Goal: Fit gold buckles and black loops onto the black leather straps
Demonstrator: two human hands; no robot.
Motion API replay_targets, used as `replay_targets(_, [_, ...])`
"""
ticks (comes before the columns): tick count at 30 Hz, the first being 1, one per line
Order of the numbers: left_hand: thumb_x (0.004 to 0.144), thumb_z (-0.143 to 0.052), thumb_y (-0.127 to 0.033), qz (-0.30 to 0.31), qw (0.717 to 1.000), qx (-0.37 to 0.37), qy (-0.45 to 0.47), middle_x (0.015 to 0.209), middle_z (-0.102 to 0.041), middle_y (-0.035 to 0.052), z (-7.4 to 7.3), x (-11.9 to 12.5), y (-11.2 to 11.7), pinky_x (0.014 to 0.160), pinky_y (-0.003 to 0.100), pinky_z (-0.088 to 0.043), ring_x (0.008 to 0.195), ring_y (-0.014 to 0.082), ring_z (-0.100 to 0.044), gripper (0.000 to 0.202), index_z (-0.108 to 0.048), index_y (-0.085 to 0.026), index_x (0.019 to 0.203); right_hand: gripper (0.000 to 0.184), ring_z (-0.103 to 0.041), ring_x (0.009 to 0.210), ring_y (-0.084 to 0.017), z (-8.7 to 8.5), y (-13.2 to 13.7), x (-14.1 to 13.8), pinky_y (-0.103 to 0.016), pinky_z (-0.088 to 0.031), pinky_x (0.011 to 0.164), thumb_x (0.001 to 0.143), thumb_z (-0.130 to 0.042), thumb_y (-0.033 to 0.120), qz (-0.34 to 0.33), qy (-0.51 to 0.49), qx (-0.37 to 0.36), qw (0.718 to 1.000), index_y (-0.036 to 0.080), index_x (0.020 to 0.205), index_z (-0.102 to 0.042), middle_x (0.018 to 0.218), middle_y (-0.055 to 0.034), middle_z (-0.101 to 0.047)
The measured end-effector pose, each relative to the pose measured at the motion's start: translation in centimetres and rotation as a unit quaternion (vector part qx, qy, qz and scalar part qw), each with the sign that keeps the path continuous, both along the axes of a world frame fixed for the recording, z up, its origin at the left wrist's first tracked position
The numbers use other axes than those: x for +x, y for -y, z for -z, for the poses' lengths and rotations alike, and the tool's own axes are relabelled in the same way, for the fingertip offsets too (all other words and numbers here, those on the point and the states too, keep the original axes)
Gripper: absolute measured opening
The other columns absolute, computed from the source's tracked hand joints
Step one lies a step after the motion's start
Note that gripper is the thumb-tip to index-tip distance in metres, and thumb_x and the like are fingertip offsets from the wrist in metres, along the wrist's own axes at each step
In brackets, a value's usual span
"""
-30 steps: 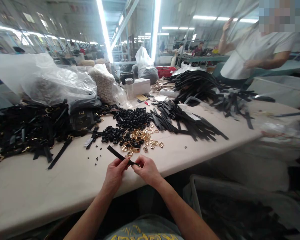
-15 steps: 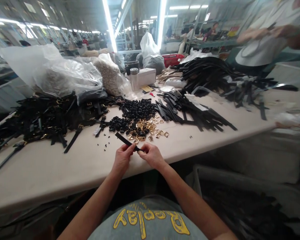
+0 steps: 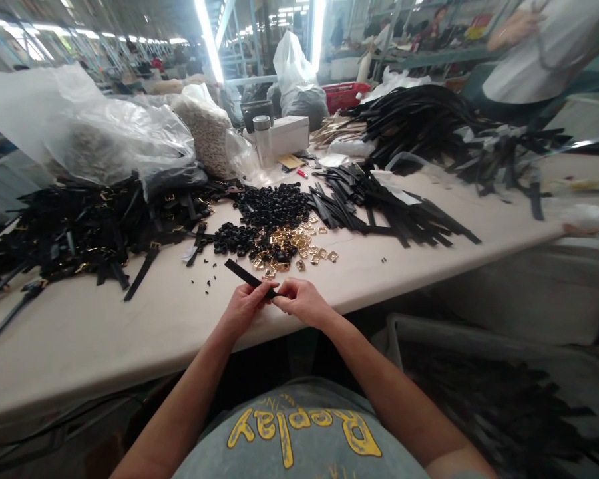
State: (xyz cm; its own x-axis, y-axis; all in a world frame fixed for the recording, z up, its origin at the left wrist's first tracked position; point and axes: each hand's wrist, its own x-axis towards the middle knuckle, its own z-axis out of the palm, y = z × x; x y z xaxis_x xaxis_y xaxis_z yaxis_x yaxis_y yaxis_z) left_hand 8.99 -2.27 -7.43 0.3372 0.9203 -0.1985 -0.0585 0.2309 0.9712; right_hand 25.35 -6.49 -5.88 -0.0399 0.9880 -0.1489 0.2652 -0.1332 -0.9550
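Flat black leather-like strap [image 3: 239, 270], pinched by left hand [image 3: 243, 309] and right hand [image 3: 304, 301] near the rectangular gold metal buckles [image 3: 288, 239] — a slackened grip could let it slip among them.

Ahead of you: clear capped bottle [image 3: 263, 142] standing beside white box [image 3: 292, 136], dark container [image 3: 256, 110] behind. Farther back, upright plastic bag [image 3: 299, 90], red plastic basket [image 3: 347, 96]. Right of you, person in white top [image 3: 562, 56].

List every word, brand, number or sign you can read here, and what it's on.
"Replay": yellow print on the wearer's grey shirt, upside down in this view.
Smaller lettering on the same shirt: too small or faint to read for certain.
No other text is legible.
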Motion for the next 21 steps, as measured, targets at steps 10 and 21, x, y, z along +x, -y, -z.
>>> replay_targets(10, [0.079, -0.068, -0.049, 0.045, 0.998, 0.013, 0.045, 0.059, -0.049, -0.0031, -0.92, -0.44, 0.42, 0.043, 0.018, -0.024, 0.048, 0.0057, -0.036, 0.034, -0.065, -0.016, 0.072, 0.025, -0.042, 0.041, -0.006, -0.48, -0.45, -0.71, -0.017, -0.032, 0.041, 0.067, -0.071, 0.038, -0.027, -0.134, -0.079, 0.988, 0.018, 0.068, -0.055, 0.048, 0.0075, -0.049])
replay_targets(21, [0.058, -0.087, -0.037, -0.097, 0.983, -0.103, 0.12, 0.074, -0.069, 0.002, -0.83, -0.32, 0.82, 0.051, 0.018, -0.048, 0.053, 0.0078, -0.061, 0.04, -0.067, -0.013, 0.083, 0.023, -0.039, 0.042, -0.007, 0.35, -0.75, -0.31, -0.019, -0.031, 0.043, 0.069, -0.066, 0.038, 0.002, -0.093, -0.009, 0.996, 0.019, 0.065, -0.054, 0.047, 0.007, -0.047])
